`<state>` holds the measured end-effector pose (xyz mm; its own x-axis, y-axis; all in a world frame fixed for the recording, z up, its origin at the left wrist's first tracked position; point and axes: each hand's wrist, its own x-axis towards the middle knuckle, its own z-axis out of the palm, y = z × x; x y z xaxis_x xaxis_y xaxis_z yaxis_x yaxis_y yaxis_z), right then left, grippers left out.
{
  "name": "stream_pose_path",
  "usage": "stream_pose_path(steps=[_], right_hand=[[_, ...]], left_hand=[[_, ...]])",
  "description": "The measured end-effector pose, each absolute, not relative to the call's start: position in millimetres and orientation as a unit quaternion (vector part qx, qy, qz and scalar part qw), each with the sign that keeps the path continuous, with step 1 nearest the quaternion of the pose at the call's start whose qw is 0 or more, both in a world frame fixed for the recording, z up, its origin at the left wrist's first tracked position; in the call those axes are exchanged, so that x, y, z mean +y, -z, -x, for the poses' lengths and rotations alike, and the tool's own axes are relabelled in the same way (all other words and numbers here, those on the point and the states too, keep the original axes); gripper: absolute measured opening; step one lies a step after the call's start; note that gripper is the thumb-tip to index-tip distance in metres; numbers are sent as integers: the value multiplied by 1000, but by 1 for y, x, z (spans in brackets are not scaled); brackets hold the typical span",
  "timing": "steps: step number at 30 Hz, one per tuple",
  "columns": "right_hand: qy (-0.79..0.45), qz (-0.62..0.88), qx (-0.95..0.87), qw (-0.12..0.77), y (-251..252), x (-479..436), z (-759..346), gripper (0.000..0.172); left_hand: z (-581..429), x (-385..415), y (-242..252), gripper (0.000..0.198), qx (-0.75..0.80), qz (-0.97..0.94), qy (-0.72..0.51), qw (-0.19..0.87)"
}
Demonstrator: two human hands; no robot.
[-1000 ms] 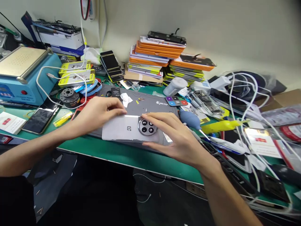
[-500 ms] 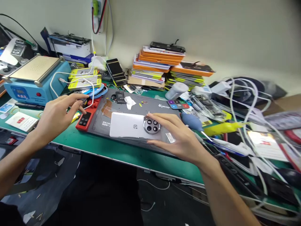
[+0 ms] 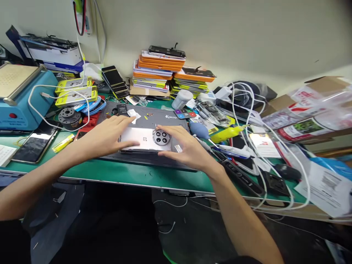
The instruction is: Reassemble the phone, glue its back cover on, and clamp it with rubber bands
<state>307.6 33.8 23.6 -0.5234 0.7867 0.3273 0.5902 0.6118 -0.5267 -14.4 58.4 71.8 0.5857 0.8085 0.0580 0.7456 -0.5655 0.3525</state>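
A smartphone with a pale back and a large round camera ring lies face down above the dark work mat. My left hand is around its left end, thumb on the near side and fingers on the far side. At the camera end, my right hand grips the phone between thumb and fingers. A crumpled white tissue and a small black battery lie just beyond the phone. Part of the red tool at the mat's left shows behind my left wrist.
At left are a blue heating machine, a black round spool and another phone. Stacked orange boxes stand by the wall. To the right lie a blue blower bulb, a yellow bottle and tangled white cables.
My left hand has moved right, from beside the black spool and red tool to the phone's left end. My right hand stays at the camera end. The view has turned right.
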Motion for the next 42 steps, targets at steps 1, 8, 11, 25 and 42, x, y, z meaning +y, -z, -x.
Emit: stream_pose_path(steps=[1, 8, 11, 25, 42], right_hand=[[-179, 417, -844, 286, -24, 34, -312, 75], [-212, 503, -725, 420, -9, 36, -358, 74], [-209, 509, -677, 489, 2, 34, -371, 74], [-189, 530, -612, 556, 23, 12, -372, 78], [-242, 436, -607, 619, 24, 17, -379, 77]], left_hand=[[12, 62, -72, 79, 462, -863, -123, 162], [9, 74, -63, 57, 467, -874, -51, 125], [-3, 76, -56, 57, 441, -893, 11, 89], [-48, 107, -67, 65, 464, -862, 165, 121], [-22, 82, -98, 41, 453, -746, 60, 485]])
